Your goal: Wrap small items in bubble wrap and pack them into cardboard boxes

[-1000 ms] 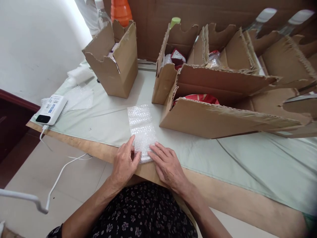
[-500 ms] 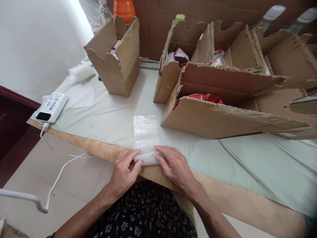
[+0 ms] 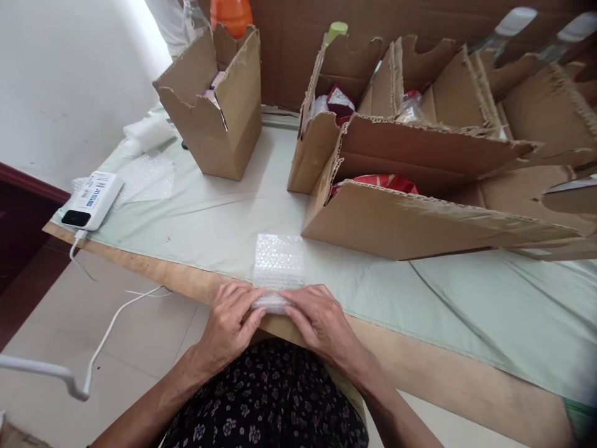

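Observation:
A strip of clear bubble wrap lies at the table's front edge. Its near end is folded or rolled into a thick bundle. My left hand grips the left end of that bundle, fingers on top and thumb on the near side. On the right end, my right hand holds it the same way, fingers bent over it. The far part of the strip lies flat, away from my fingers. Whether anything is inside the roll I cannot tell.
A cardboard box stands at the back left. Joined cardboard bins fill the back right, holding red packets. A white power bank with a cable lies at the left, near loose bubble wrap. Bottles stand behind the bins.
Both hands have closed in on the roll, fingers now bent over it. The flat part of the bubble wrap has become shorter, its far edge drawn nearer to me.

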The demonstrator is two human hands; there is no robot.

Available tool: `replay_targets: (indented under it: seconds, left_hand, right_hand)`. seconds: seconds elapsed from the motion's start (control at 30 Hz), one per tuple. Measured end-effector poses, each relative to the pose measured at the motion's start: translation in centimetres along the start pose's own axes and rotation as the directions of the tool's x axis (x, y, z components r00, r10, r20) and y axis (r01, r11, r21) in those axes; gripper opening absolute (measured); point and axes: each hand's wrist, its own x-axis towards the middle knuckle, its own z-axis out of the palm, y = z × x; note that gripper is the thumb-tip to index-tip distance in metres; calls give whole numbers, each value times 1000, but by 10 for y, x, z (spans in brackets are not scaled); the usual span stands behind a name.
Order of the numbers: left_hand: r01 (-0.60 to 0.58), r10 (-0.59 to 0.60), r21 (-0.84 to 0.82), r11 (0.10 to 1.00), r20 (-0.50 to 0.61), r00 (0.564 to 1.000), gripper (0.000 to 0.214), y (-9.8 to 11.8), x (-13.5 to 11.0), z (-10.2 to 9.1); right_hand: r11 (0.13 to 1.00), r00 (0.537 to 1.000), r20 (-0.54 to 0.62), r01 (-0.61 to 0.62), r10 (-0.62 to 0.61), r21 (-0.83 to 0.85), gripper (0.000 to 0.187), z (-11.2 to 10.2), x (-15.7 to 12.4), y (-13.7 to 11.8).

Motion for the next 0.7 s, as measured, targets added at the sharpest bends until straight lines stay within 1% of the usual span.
replay_targets:
  seconds: [0.03,0.1,0.13,0.17,0.23,0.27,0.3,0.33,0.37,0.4,0.43,0.47,0.5,0.53,0.57,0.6,0.63,0.67,0.7]
  left_hand:
    - [24,-24,-2,1000,-10,1000,23,-3,4,2]
    - [74,-72,47,996,-35,997,24,-10,15,6]
    - [94,-90,87,992,-47,995,24,-14,20,8]
    - [112,-106,123,986,-56,993,24,-18,25,10]
    - [153,-143,132,979,-85,986,24,-21,30,11]
    - [183,-172,93,979,-107,979,25,-21,29,10]
    - [228,-223,27,973,-130,966,28,-19,26,8]
    - [292,-299,-67,954,-148,943,32,-15,21,6]
    - [365,-393,-187,912,-148,907,38,-10,15,4]
    - [433,-489,-323,842,-117,864,44,-5,10,3]
    - [485,-567,-461,743,-50,822,50,1,5,3]
    - [517,-612,-587,623,45,789,55,7,2,3]
    - [530,-620,-691,492,150,770,58,12,1,5]
    - [531,-597,-766,363,246,764,58,16,1,7]
    - [527,-564,-813,248,321,761,56,20,3,10]
    - [523,-537,-837,159,371,758,52,22,7,12]
    - [521,-521,-847,106,399,755,48,24,11,14]
    - [527,-510,-845,93,414,754,44,26,15,15]
    - [547,-497,-829,119,427,755,42,27,19,15]
  right_hand:
    - [999,998,-67,-9,6,-41,24,0,-1,0]
    - [985,976,-218,-20,-18,-171,23,2,-3,-1]
    - [973,969,-245,-14,-44,-230,23,4,-3,-1]
    - [962,972,-225,6,-70,-273,23,6,-2,0]
    - [947,986,-123,67,-111,-313,23,11,2,3]
    - [946,989,-88,85,-118,-313,23,13,5,5]
    - [952,990,-88,79,-110,-295,23,15,8,8]
    - [966,989,-121,50,-84,-255,22,15,11,10]
    - [982,985,-170,7,-39,-187,21,15,14,12]
    - [994,976,-217,-47,25,-96,21,15,16,12]
    - [995,964,-244,-102,101,11,21,14,17,10]
    - [981,954,-240,-153,179,123,22,13,17,7]
    - [955,950,-202,-192,239,227,22,11,15,2]
    - [924,950,-141,-227,280,308,22,10,13,-3]
    - [899,949,-82,-257,303,355,22,9,9,-8]
    - [889,949,-45,-276,313,366,21,7,5,-12]
    - [894,947,-43,-285,318,346,20,5,0,-15]
    - [907,941,-77,-291,328,304,20,1,-5,-16]
    - [918,932,-127,-299,340,262,23,-3,-11,-16]
